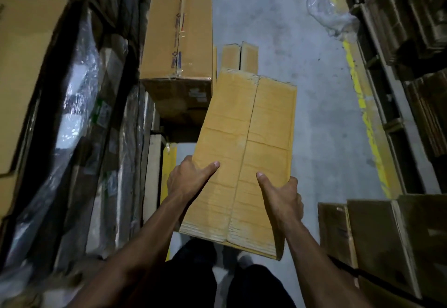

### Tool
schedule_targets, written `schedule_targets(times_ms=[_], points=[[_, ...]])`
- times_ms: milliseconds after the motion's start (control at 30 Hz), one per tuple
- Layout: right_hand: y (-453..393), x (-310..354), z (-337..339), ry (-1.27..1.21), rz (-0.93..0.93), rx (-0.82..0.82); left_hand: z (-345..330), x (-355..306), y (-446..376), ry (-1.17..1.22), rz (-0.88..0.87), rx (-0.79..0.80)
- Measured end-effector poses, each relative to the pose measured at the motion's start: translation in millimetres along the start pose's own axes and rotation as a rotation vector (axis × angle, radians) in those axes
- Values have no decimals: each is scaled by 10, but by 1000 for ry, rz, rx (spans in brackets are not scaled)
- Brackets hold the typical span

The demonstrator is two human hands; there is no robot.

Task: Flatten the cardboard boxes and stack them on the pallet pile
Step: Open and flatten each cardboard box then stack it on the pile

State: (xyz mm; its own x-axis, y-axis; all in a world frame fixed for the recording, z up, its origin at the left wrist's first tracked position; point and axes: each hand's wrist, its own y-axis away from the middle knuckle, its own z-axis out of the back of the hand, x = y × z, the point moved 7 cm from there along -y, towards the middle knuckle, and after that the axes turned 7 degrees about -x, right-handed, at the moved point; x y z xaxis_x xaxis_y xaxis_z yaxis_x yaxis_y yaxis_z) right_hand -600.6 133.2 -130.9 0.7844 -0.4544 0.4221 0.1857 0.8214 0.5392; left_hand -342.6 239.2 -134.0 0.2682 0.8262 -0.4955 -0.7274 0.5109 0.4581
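Two hands, one flattened box between them, logged from left to right as I watch.

Far left: wrapped stock under clear film, with a large carton on top. Not part of the job as far as I can judge.

Left of centre: taped box, upright and unflattened, on the floor. A second flat piece lies just beside it, partly under the far end of the held sheet.

Centre: flat box, carried above the floor and tilted, far end low. Flaps folded shut, seam running lengthwise.

Left hand: grips the sheet's left edge, thumb laid straight on the top face, fingers curled under and out of sight.

Right hand: grips the right edge the same way, thumb on top, fingers wrapped below.

Right: dark stacks of flat cardboard along a yellow line, a plastic bag at the far end, and more cartons near my right arm. I judge the right-hand stacks to be the pile, though I cannot tell for certain.

Handling note: I judge the step to be carrying the sheet to the pile. Both grips should stay level and firm so the folded flaps do not spring open. Turn the sheet square to the stack before lowering it, edges aligned with those beneath.
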Motion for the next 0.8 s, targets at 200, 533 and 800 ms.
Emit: schedule_targets(times_ms=[200, 533, 800], points=[[219, -790, -191, 46, 1, 66, -399, 620, 575, -24, 48, -3], [422, -1820, -796, 76, -20, 105, -992, 1611, 1078, 4, 119, 22], [162, -2414, -1902, 36, 28, 57, -1697, 2633, 729, 14, 86, -60]])
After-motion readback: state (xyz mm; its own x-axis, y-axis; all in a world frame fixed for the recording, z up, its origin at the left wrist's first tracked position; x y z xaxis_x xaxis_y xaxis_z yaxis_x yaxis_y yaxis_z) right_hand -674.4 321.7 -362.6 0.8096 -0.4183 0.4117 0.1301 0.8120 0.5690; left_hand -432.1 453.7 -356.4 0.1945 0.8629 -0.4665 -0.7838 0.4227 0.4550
